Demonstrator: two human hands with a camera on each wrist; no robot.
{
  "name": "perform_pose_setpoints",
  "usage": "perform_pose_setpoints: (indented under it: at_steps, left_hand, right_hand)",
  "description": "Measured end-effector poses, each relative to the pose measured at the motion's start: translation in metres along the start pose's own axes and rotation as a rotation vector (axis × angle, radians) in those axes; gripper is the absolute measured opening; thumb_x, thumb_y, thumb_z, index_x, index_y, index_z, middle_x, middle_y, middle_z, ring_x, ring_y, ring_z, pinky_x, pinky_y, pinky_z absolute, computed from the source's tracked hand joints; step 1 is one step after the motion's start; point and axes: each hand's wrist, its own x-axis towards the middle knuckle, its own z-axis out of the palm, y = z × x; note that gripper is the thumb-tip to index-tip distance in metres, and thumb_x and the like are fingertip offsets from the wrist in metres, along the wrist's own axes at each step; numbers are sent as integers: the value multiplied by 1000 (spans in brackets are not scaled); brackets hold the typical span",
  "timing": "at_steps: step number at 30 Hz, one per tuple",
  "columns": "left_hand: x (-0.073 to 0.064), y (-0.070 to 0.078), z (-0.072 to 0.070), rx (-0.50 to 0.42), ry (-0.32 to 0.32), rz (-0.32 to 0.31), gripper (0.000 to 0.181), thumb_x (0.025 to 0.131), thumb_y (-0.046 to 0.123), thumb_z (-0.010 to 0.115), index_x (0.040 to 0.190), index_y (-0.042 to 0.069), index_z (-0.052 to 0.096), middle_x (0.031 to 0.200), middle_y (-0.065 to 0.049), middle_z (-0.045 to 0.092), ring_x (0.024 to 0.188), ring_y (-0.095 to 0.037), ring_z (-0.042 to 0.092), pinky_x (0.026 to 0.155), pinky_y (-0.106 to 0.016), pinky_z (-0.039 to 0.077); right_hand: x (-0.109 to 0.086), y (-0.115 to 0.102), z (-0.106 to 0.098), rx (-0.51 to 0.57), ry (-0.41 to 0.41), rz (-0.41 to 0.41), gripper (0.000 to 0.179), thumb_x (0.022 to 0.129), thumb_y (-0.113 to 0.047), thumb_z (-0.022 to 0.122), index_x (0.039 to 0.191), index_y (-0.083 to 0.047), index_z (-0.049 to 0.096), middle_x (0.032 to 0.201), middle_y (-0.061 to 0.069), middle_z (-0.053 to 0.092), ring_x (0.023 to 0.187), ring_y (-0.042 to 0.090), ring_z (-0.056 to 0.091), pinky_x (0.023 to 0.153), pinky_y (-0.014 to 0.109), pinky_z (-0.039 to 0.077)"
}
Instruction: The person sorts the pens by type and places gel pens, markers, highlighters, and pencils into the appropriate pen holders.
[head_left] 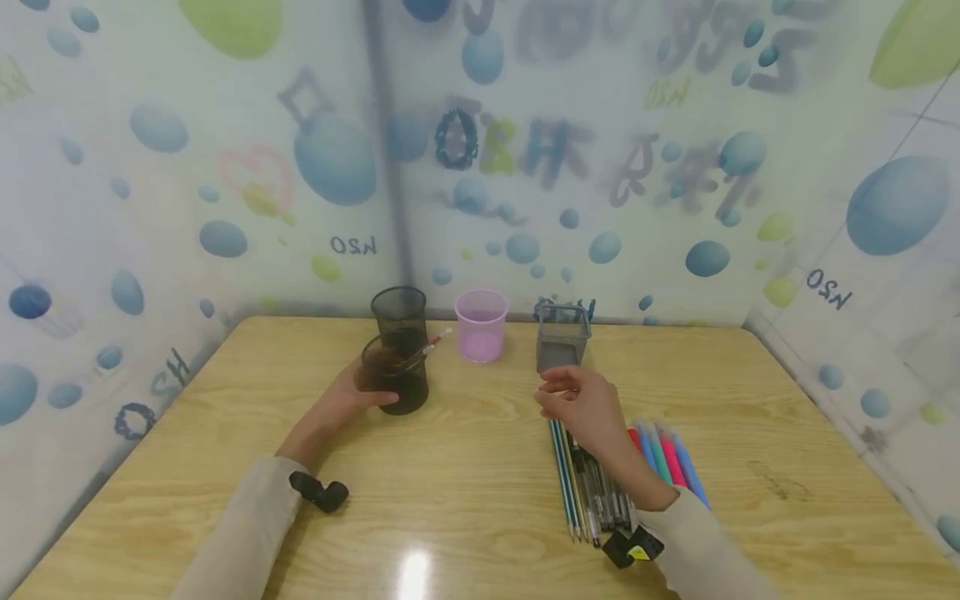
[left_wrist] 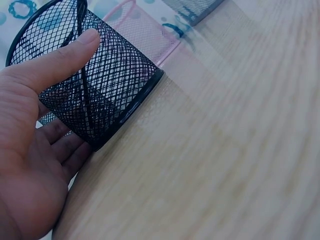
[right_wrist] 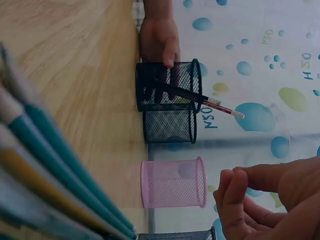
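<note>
My left hand (head_left: 367,387) grips a black mesh pen cup (head_left: 408,387), thumb on the near side and fingers around the far side. Two pencils (right_wrist: 227,110) lean out of this cup, one reddish with a pale end. Above a row of pencils and pens (head_left: 588,487) hangs my right hand (head_left: 588,408), its fingers loosely bent and nothing between them. In the right wrist view, that hand's thumb and fingertips (right_wrist: 235,182) come close together. Blurred teal and yellow pencils (right_wrist: 55,165) fill the lower left of that view.
A second black mesh cup (head_left: 398,304) stands behind the gripped one. Along the back are a pink mesh cup (head_left: 482,333) and a square grey mesh holder (head_left: 562,354). Capped coloured markers (head_left: 667,454) lie right of the pencils. A patterned wall (head_left: 525,208) borders the wooden table (head_left: 465,517).
</note>
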Motion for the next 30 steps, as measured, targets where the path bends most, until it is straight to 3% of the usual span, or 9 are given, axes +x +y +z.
perform_pose_setpoints:
  at_steps: [5, 10, 19, 30]
  left_hand:
    - [0, -2, 1, -30, -15, 29, 68, 77, -4, 74, 136, -7, 41, 132, -23, 50, 117, -17, 52, 98, -21, 38]
    - [1, -2, 0, 0, -6, 31, 67, 78, -2, 75, 136, -5, 42, 132, -22, 51, 116, -13, 53, 99, -21, 37]
    - [2, -5, 0, -23, -19, 63, 68, 77, -5, 74, 135, -8, 40, 132, -26, 50, 116, -15, 53, 98, -21, 38]
    - [1, -3, -1, 0, -8, 31, 67, 78, -1, 75, 137, -4, 42, 133, -21, 51, 117, -16, 52, 98, -21, 37]
  right_hand:
    - [-6, 12, -7, -94, -39, 25, 25, 85, -8, 71, 107, 2, 67, 89, 8, 69, 68, 19, 67, 62, 36, 57]
    - [-16, 19, -13, -155, -102, 51, 25, 86, -9, 70, 108, 3, 67, 86, 6, 69, 65, 18, 66, 59, 36, 56]
    - [-18, 28, -16, -155, -139, 104, 19, 86, -4, 69, 103, 4, 68, 82, 6, 69, 62, 16, 65, 58, 32, 55]
    - [-19, 35, -11, -197, -170, 97, 16, 85, -3, 70, 100, 1, 69, 81, 4, 69, 60, 15, 64, 56, 31, 53]
